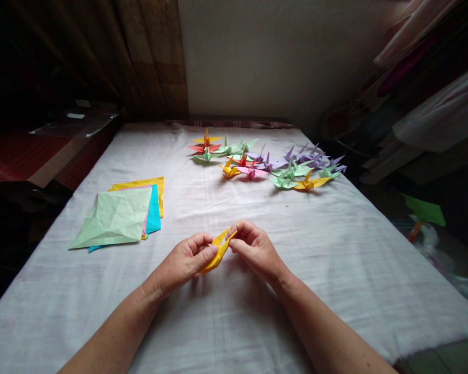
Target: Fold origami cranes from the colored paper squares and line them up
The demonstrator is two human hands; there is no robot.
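A yellow origami crane (pixel 217 258), its narrow points angled up to the right, is held just above the white cloth. My left hand (pixel 189 255) grips its body, thumb on the near face and fingers behind. At the upper right, the thumb and forefinger of my right hand (pixel 255 248) close on one slim point of the same paper. My fingers partly cover the folds. To the left lies a loose stack of square paper sheets, with a creased pale green sheet (pixel 119 215) on top and blue (pixel 154 210) and yellow (pixel 159 183) edges showing beneath.
Several finished paper cranes stand toward the back, among them a pink crane (pixel 251 171), a yellow-orange crane (pixel 308 183) and purple ones. A red-brown wooden surface (pixel 19 150) adjoins at left. Hanging clothes (pixel 440 109) and a green piece (pixel 427 210) are beyond the right edge.
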